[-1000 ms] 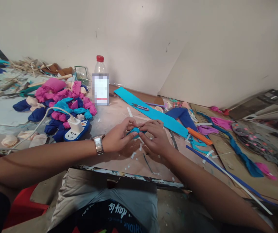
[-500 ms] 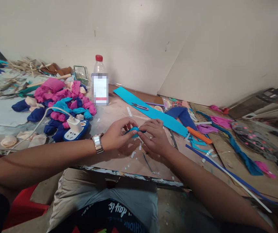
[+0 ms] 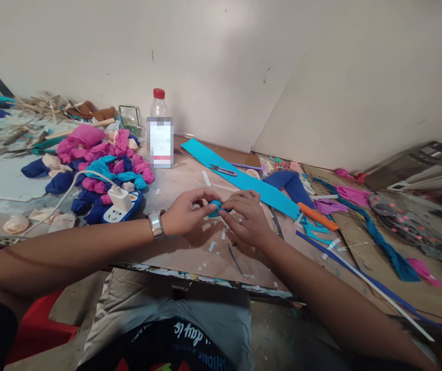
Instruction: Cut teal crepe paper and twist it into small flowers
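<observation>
Between my two hands, over the front part of the table, is a small blue piece of fabric. My left hand, with a watch at the wrist, pinches it between thumb and fingers. From the other side my right hand grips its right end, fingers bent over it. Behind the hands lies a long bright blue strip with small thread snips on top. An orange-handled cutter rests at the strip's right end.
On the left are a pile of pink and blue fabric pieces, a power socket with a white plug and a bottle. Blue and white strips and pink scraps lie right, before a wall.
The blue piece has turned and looks more bunched between my fingers. My left hand's fingers have shifted slightly; my right hand is nearly still.
</observation>
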A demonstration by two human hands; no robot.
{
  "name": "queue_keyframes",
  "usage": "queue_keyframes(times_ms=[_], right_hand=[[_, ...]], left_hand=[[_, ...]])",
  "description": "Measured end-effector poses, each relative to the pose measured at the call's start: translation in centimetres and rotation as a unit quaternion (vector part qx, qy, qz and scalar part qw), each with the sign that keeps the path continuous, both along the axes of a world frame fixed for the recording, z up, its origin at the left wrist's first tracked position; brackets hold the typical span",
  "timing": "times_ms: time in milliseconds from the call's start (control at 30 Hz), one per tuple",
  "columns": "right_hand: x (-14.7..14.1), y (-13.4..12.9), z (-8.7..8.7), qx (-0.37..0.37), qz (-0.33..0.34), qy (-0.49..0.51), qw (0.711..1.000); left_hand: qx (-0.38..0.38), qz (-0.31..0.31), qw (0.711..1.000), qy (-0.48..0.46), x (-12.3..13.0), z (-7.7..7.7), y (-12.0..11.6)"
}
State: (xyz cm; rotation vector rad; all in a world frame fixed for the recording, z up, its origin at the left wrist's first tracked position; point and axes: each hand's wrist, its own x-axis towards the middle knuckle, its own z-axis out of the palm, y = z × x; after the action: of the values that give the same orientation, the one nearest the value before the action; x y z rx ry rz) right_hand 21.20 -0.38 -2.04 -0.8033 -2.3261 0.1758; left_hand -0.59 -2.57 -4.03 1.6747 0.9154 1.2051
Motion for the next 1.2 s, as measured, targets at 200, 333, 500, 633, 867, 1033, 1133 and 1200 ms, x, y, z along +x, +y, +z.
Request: queue_keyframes(times_ms=[200, 333, 500, 633, 867, 1033, 1133, 1200], right_hand=[[0.04, 0.08, -0.16, 0.013, -0.024, 0.007, 1.0], [0.06, 0.12, -0.26, 0.024, -0.03, 0.024, 0.999], [0.1, 0.08, -0.09, 0.013, -0.028, 0.016, 0.999], [0.07, 0.1, -0.02, 0.012, -0.036, 0.01, 0.999], [0.17, 0.24, -0.04, 0.001, -0.01, 0.0, 1.0], [0.09, 0.07, 0.18, 0.004, -0.014, 0.007, 1.0], [0.03, -0.04, 0.26, 0.009, -0.012, 0.011, 1.0], [0.03, -0.07, 0.28, 0.011, -0.011, 0.01, 1.0]], left_hand=[[-0.034, -0.016, 0.998, -0.051, 0.2, -0.32, 0.09], [-0.056, -0.027, 0.996, -0.069, 0.21, -0.44, 0.1], [-0.046, -0.016, 0.998, -0.025, 0.14, -0.49, 0.08], [-0.047, -0.011, 0.999, 0.014, 0.08, -0.36, 0.07], [-0.045, 0.002, 0.999, -0.006, -0.03, -0.48, 0.3], [-0.073, -0.012, 0.996, -0.052, 0.07, -0.84, 0.42], [-0.073, -0.022, 0.994, -0.075, 0.21, -0.79, 0.38], [-0.063, -0.032, 0.994, -0.079, 0.28, -0.67, 0.35]])
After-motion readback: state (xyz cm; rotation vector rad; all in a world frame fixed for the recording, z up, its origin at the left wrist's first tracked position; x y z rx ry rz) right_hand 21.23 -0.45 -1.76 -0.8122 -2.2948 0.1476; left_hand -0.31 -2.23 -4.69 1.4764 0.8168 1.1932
